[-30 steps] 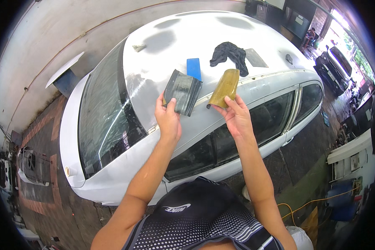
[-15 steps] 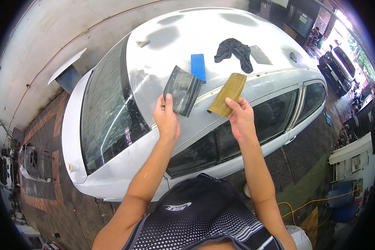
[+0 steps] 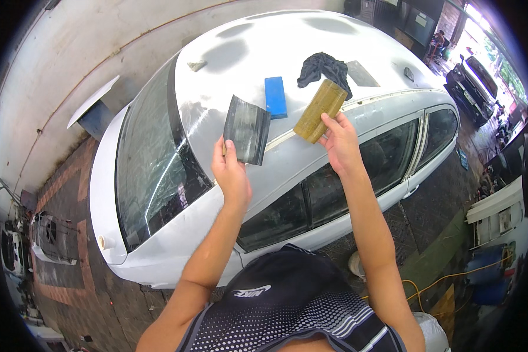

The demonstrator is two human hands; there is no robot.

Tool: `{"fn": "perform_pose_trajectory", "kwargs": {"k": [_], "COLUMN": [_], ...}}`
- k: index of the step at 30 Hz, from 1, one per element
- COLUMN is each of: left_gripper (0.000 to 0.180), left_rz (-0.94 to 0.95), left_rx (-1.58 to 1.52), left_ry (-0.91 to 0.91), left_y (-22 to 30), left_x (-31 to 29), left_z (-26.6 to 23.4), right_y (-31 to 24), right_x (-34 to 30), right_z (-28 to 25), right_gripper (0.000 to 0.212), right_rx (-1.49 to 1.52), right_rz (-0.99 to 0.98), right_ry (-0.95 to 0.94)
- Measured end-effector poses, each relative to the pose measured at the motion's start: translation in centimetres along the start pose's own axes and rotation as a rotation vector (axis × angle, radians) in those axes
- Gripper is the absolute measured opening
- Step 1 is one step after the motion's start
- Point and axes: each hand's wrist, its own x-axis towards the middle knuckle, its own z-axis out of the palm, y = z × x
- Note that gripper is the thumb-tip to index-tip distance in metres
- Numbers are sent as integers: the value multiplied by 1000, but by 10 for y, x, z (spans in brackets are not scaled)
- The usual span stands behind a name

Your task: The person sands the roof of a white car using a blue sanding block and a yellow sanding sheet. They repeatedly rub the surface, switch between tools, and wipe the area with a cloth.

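My left hand (image 3: pixel 232 170) pinches the lower left edge of a dark grey sheet of sandpaper (image 3: pixel 246 129), whose face has a pale worn patch. In my right hand (image 3: pixel 339 141) is an olive-yellow piece of sandpaper (image 3: pixel 321 110), gripped at its lower right side between thumb and fingers. Both pieces are held up over the roof edge of a white car (image 3: pixel 240 82), apart from each other. On the roof behind them lies a blue sanding block (image 3: pixel 276 97). A crumpled black cloth (image 3: pixel 324 67) is partly covered by the yellow piece.
A flat grey sheet (image 3: pixel 362 74) lies beside the cloth, and small scraps (image 3: pixel 197 66) rest on the roof. A roll of tape (image 3: pixel 106 242) sits on the bonnet. A yellow cable (image 3: pixel 446 277) runs along the floor at right. Another car (image 3: pixel 474 94) stands near the doorway.
My right hand has raised the yellow piece, which now looks flatter and overlaps the cloth. The dark sheet in my left hand has shifted slightly left and turned its face more toward me.
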Motion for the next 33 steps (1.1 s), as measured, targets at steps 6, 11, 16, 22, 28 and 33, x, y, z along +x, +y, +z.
{"fn": "perform_pose_trajectory", "kwargs": {"k": [6, 11, 16, 22, 28, 33], "left_gripper": [42, 43, 38, 60, 50, 70], "left_rz": [158, 133, 347, 751, 549, 365], "left_rx": [92, 92, 527, 1007, 860, 1455], "left_ry": [-23, -89, -64, -676, -589, -311], "left_y": [-4, -5, -5, -30, -40, -57], "left_x": [-5, -5, -8, 10, 65, 118], "left_z": [-4, 0, -4, 10, 37, 75], "right_y": [19, -7, 5, 26, 23, 21], "right_x": [3, 104, 108, -40, -36, -54], "right_z": [12, 2, -5, 50, -1, -3], "right_gripper": [49, 49, 59, 44, 32, 34], "right_rx": [-110, -370, -1264, 7, 16, 49], "right_rz": [-44, -123, -979, 137, -45, 70], "right_ry": [-2, -12, 398, -70, 225, 107]}}
